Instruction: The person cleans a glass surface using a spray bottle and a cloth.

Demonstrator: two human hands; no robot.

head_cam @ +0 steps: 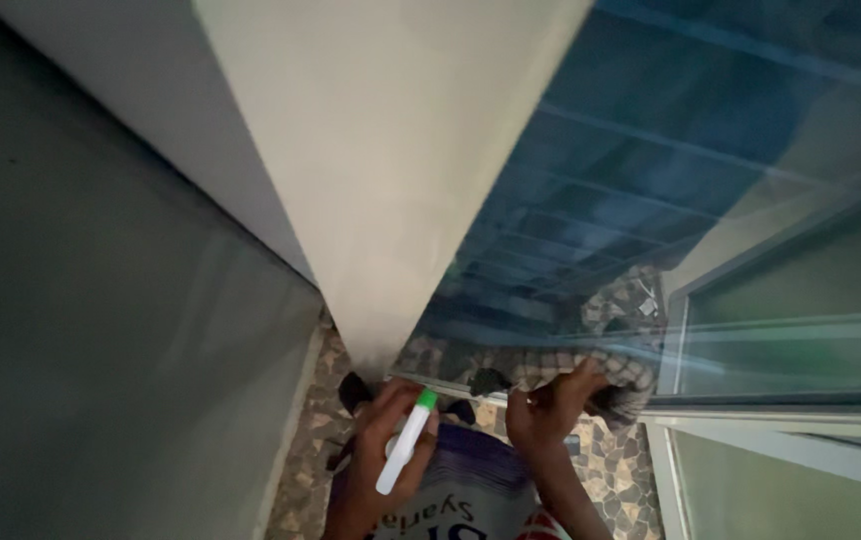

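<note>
my left hand (383, 440) grips a white spray bottle (406, 445) just left of the window glass (591, 230), while my right hand (551, 405) presses a checked cloth (606, 375) against its lower edge, mid-wipe.

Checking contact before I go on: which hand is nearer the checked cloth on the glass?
Right. The right hand presses the checked cloth against the glass pane, touching it. The left hand is off to the side, holding a white spray bottle.
</note>
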